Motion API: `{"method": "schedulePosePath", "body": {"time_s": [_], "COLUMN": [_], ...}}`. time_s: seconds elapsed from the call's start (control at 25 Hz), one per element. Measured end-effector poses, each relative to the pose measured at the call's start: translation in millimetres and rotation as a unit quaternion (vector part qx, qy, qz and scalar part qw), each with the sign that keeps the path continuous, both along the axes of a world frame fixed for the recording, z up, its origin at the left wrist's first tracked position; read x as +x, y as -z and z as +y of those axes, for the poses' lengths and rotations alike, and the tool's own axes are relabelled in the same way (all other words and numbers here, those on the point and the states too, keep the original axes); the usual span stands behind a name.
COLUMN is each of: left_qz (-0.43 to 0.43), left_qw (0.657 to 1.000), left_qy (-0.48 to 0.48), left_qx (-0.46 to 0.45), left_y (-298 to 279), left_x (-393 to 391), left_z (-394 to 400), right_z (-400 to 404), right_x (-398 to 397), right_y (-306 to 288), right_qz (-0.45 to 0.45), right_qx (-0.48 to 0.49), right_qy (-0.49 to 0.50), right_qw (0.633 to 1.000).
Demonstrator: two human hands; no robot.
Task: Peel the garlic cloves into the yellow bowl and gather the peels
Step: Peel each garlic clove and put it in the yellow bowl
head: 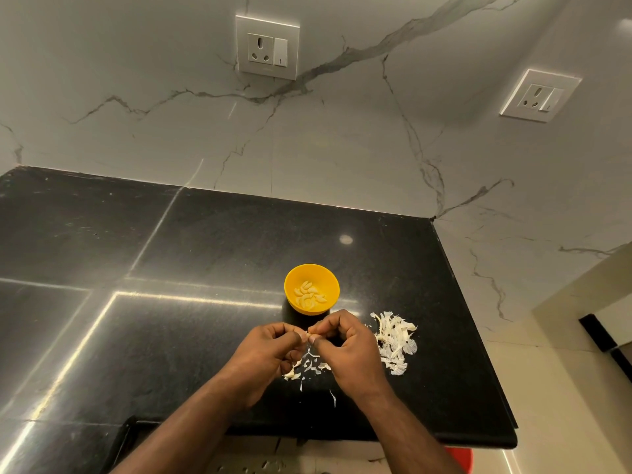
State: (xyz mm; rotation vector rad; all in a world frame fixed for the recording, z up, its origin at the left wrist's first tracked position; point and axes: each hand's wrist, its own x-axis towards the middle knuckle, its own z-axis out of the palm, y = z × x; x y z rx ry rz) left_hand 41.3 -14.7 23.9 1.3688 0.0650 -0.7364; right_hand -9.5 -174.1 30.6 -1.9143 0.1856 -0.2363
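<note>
Yellow bowl (312, 289): peeled cloves (309, 295) inside | left grip (265, 350), right grip (345, 347): pinching garlic clove (308, 335)

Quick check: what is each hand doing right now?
Left hand: pinching the garlic clove.
Right hand: pinching the same garlic clove, peeling it.

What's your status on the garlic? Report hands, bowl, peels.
Left hand and right hand both pinching one garlic clove, mid-peel. Yellow bowl holds peeled cloves. Peels heaped right, scraps under hands. Nothing obstructing.
</note>
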Motion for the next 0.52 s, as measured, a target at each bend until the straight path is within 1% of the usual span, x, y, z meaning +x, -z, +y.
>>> {"method": "schedulePosePath", "body": {"time_s": [0.2, 0.4, 0.52], "left_qz": [-0.024, -0.020, -0.017], "left_qw": [0.999, 0.998, 0.998], "left_qy": [-0.002, -0.005, -0.002], "left_qx": [0.039, 0.058, 0.060], "left_y": [-0.9, -0.6, 1.4], "left_x": [1.1, 3.8, 4.8], "left_z": [-4.6, -6.1, -4.2], "right_z": [-0.2, 2.1, 1.8], "right_x": [2.4, 1.3, 1.5], "right_y": [0.0, -0.2, 1.0], "right_qz": [0.007, -0.017, -0.018], "right_qx": [-0.003, -0.047, -0.050], "right_qy": [0.003, -0.012, -0.015], "right_qw": [1.000, 0.999, 0.998]}}
